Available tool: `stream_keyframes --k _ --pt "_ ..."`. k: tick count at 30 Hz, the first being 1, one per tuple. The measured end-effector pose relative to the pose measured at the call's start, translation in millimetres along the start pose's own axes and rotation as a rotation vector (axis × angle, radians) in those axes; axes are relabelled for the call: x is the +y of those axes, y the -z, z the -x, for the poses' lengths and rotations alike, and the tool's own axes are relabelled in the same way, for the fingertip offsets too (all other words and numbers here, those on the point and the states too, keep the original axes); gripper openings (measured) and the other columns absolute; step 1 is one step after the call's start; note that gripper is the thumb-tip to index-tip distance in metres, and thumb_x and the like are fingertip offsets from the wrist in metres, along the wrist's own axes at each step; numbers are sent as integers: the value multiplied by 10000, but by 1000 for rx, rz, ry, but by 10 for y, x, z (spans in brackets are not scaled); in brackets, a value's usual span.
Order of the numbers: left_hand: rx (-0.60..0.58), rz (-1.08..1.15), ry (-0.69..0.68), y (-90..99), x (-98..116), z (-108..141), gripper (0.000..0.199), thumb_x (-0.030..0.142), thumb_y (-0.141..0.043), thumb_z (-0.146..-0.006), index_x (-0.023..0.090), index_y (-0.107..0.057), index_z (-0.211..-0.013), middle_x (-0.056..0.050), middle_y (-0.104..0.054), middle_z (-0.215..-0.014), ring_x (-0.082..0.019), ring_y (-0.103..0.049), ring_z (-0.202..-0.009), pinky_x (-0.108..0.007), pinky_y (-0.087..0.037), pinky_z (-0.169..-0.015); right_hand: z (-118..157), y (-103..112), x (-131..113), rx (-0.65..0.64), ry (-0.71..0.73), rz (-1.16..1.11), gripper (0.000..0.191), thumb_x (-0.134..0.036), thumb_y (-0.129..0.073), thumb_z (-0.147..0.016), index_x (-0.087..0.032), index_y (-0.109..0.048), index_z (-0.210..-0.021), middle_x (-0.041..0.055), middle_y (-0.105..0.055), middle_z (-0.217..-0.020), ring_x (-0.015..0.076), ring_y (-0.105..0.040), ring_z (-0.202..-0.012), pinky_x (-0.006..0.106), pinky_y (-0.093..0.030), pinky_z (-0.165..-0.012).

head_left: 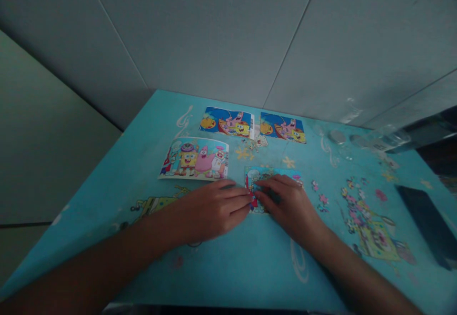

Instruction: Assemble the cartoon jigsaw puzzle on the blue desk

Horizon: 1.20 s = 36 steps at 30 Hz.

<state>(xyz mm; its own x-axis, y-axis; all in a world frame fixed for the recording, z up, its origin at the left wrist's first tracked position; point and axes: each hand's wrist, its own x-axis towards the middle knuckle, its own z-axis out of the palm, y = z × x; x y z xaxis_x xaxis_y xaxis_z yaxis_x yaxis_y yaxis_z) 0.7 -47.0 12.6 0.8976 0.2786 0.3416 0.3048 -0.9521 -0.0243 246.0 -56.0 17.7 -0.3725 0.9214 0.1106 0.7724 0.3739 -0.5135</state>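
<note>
A small jigsaw puzzle [260, 174] with cartoon figures lies on the table in front of me, partly hidden by my hands. My left hand [228, 208] rests flat at the puzzle's left edge, its fingers stretched out and fingertips touching that edge. Over the puzzle, my right hand [282, 196] bends its thumb and index finger toward each other at the left part of the picture, around what looks like a puzzle piece. The piece itself is hardly visible. Just beyond my left hand lies a picture card [194, 158] with similar cartoon figures.
Farther back lie a blue picture card [228, 123] and a matching blue puzzle [283, 127]. Loose puzzle pieces [357, 205] are heaped on the right, near a dark flat object [428, 224]. Clear containers [389, 138] stand at the back right. A grey wall [221, 34] borders the table.
</note>
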Motion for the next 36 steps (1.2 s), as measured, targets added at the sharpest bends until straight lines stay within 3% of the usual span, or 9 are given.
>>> stream_keyframes --k 15,31,36 --pt "-36 3 -3 10 -1 13 266 164 -465 -1048 136 -658 -1229 -90 -675 -1317 -236 -621 -1213 -451 -479 -1054 -1 -18 -19 -2 -20 44 176 -318 -648 -973 -250 -745 -1103 54 -719 -985 234 -650 -922 366 -494 -844" --pt "-53 11 0 10 1 10 260 172 -463 -1053 141 -658 -1221 -82 -671 -1322 -232 -621 -1196 -452 -474 -1052 4 49 18 4 97 -20 195 -214 -566 -1014 -210 -749 -1082 62 -714 -945 208 -636 -876 355 -494 -817" --pt "-57 11 2 14 -3 6 249 174 -475 -1047 143 -664 -1207 -81 -671 -1316 -230 -627 -1177 -445 -478 -1050 -1 3 2 -5 74 -12 168 -230 -593 -1002 -232 -755 -1046 55 -712 -930 215 -635 -875 363 -490 -819"
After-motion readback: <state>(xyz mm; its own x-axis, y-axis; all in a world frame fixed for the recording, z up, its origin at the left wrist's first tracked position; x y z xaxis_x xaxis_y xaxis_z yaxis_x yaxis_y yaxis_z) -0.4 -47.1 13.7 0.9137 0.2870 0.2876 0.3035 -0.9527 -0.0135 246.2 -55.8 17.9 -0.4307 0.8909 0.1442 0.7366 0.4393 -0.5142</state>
